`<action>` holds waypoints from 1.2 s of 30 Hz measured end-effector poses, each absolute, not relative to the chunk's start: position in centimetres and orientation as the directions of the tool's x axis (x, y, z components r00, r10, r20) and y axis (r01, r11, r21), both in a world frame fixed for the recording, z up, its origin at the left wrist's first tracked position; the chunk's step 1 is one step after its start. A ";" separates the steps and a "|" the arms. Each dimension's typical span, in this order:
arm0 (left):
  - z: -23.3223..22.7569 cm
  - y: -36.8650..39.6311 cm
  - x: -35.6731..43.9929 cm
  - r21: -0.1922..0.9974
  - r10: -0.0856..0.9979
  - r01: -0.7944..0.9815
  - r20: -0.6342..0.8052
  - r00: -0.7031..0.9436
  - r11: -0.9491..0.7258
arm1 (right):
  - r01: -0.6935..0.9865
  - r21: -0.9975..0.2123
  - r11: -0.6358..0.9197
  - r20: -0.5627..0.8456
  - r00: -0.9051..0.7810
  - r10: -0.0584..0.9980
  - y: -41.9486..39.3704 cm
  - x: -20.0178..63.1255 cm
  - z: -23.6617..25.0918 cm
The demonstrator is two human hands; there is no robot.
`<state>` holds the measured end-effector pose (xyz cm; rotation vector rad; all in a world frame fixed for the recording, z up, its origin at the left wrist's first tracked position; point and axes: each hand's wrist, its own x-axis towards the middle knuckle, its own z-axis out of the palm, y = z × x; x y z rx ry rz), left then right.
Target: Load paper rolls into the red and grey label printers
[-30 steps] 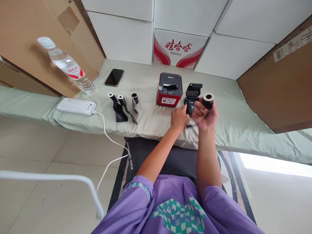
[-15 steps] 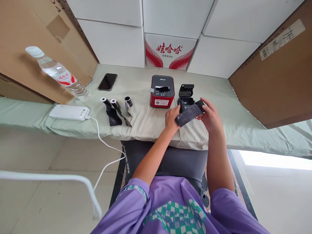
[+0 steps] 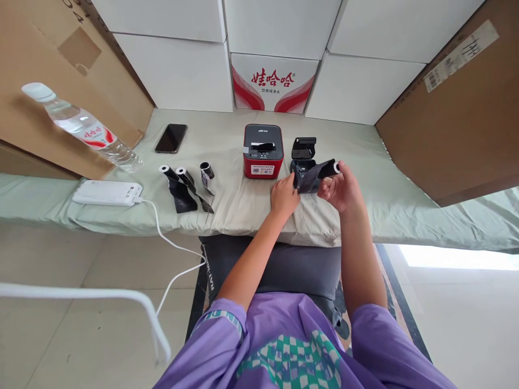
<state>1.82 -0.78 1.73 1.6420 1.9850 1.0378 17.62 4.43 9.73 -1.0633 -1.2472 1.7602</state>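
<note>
While both hands [image 3: 312, 192] hold one roll [image 3: 318, 175], three rolls [image 3: 186, 183] aside

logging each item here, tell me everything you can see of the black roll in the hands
The black roll is dark, film-like material wound on a white core whose end faces right. A short stretch is unwound leftward. It lies roughly level, above the table edge before the open black printer. The right hand grips the core end; the left hand pinches the loose end.
</note>
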 end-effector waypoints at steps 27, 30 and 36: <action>1.0 -1.5 1.5 0.632 0.596 0.481 0.763 -0.249 -0.608 | -0.005 -0.990 -0.139 -0.133 -0.263 0.956 7.8 16.7 10.3; 0.5 -1.5 1.6 0.521 0.604 0.611 0.792 -0.086 -0.596 | 0.150 -0.982 0.118 0.062 -0.334 0.941 10.3 16.4 10.1; -0.1 -1.4 2.4 0.489 0.687 0.656 0.723 0.063 -0.575 | 0.342 -0.839 0.424 0.208 -0.519 0.829 14.4 16.4 8.5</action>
